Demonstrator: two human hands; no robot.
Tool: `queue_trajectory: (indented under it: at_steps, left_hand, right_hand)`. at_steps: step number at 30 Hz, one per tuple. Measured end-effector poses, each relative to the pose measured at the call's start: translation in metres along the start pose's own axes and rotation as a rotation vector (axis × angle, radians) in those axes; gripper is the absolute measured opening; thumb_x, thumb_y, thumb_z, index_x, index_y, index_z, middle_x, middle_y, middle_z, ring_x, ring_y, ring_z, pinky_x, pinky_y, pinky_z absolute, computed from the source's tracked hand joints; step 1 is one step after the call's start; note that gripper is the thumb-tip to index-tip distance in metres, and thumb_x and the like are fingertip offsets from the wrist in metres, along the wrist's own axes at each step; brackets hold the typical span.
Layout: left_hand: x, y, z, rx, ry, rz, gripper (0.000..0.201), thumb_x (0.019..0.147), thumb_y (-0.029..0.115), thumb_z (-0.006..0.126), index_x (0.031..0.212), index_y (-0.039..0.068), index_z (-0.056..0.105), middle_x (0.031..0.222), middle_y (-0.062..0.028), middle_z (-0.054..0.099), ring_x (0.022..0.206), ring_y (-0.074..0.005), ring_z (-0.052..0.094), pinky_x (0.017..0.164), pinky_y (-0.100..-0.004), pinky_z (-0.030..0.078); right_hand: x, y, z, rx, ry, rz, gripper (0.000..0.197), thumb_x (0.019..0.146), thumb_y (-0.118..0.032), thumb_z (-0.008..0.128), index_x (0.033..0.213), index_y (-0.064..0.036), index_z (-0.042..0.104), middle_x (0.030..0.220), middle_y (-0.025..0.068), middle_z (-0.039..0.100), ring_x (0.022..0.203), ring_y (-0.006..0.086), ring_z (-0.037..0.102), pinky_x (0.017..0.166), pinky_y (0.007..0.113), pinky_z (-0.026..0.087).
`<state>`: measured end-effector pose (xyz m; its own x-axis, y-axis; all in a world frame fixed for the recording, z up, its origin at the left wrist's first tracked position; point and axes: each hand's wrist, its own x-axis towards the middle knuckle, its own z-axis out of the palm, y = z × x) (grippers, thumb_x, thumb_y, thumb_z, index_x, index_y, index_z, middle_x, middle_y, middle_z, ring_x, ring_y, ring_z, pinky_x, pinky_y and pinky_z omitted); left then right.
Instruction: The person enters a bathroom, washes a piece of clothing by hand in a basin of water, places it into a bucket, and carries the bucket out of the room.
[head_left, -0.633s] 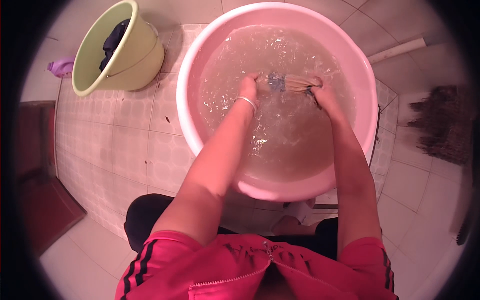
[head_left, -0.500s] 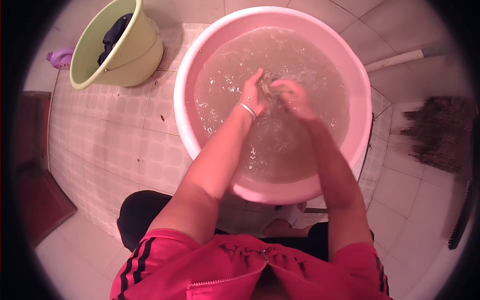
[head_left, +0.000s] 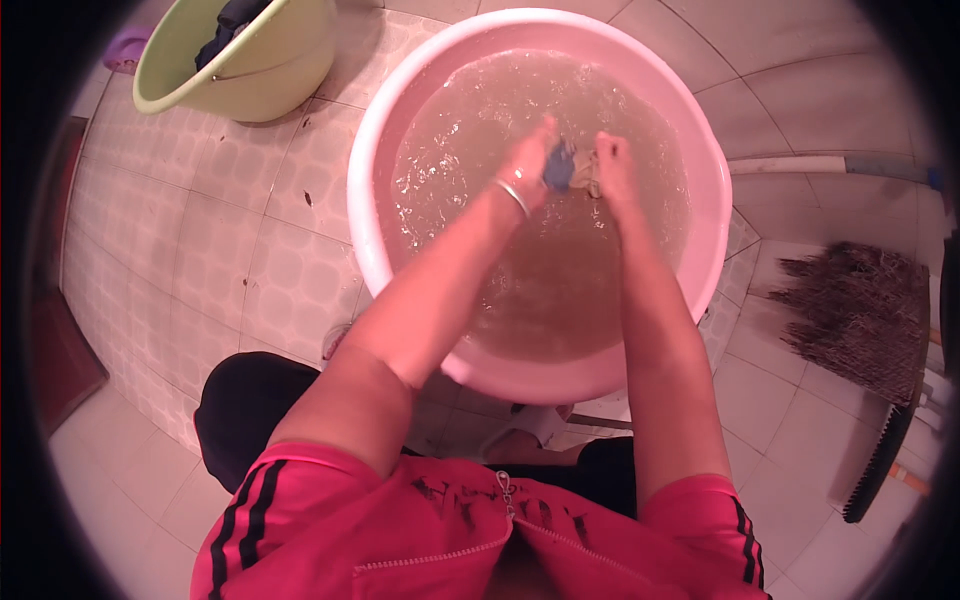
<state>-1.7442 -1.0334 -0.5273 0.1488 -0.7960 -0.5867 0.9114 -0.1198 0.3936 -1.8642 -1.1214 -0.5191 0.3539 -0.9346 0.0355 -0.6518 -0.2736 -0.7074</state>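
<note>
A large pink basin point(head_left: 362, 210) holds murky, greyish-brown water point(head_left: 560, 290). Over the middle of the water, a small wet cloth point(head_left: 562, 168), blue at one end and beige at the other, stretches between my hands. My left hand point(head_left: 528, 168), with a silver bangle on its wrist, closes on the blue end and is somewhat blurred. At the beige end, my right hand point(head_left: 616, 168) grips with curled fingers. Part of the cloth is hidden by the fingers and the water.
A pale green bucket point(head_left: 290, 75) with dark clothes point(head_left: 232, 25) in it stands at the far left, near a purple container point(head_left: 125, 48). Right of the basin lie a bristly brown broom head point(head_left: 860, 315) and a black toothed strip point(head_left: 870, 465). Light patterned tiles point(head_left: 215, 250) cover the floor.
Both hands have risen from the water's surface and moved apart, bringing the blue and beige cloth into sight between them. The view has shifted a little.
</note>
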Motion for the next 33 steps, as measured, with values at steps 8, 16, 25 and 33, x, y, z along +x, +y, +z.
queue_trajectory:
  at_steps: [8,16,25,33]
  left_hand:
    - [0.035,-0.003,-0.07,0.827,0.485,0.449,0.053,0.085,0.048,0.055,0.114,0.003,0.051,0.108,-0.0167,0.06,0.097,-0.0272,0.058,0.087,-0.0358,0.044]
    - [-0.015,-0.005,-0.028,-0.058,-0.464,-0.201,0.038,0.089,0.042,0.047,0.095,0.006,0.058,0.089,-0.0103,0.062,0.081,-0.0227,0.061,0.067,-0.035,0.05]
    - [-0.035,-0.025,0.015,0.02,-0.132,-0.119,0.02,0.091,0.01,0.045,0.107,0.002,0.053,0.093,-0.0102,0.062,0.087,-0.0222,0.062,0.074,-0.0363,0.05]
    - [-0.017,-0.019,-0.012,-0.162,-0.05,-0.164,0.026,0.093,0.031,0.047,0.093,0.007,0.053,0.088,-0.0062,0.062,0.074,-0.0217,0.061,0.062,-0.0327,0.052]
  right_hand:
    - [-0.029,0.019,-0.037,0.22,-0.529,0.593,0.042,0.085,-0.021,0.061,0.12,-0.0002,0.049,0.101,0.0068,0.057,0.088,0.0169,0.055,0.078,0.03,0.046]
    - [-0.092,-0.059,0.039,0.089,0.067,-0.287,0.018,0.082,-0.017,0.053,0.077,-0.0005,0.06,0.069,0.0161,0.059,0.065,0.0293,0.059,0.061,0.041,0.046]
    - [-0.008,0.024,0.003,-0.318,0.135,0.026,0.038,0.085,-0.03,0.044,0.072,0.0011,0.061,0.077,0.0228,0.061,0.069,0.0392,0.059,0.062,0.045,0.045]
    - [-0.044,0.031,0.008,0.475,0.009,0.324,0.025,0.087,-0.03,0.054,0.086,-0.0063,0.062,0.072,0.0038,0.058,0.065,0.0167,0.056,0.057,0.036,0.046]
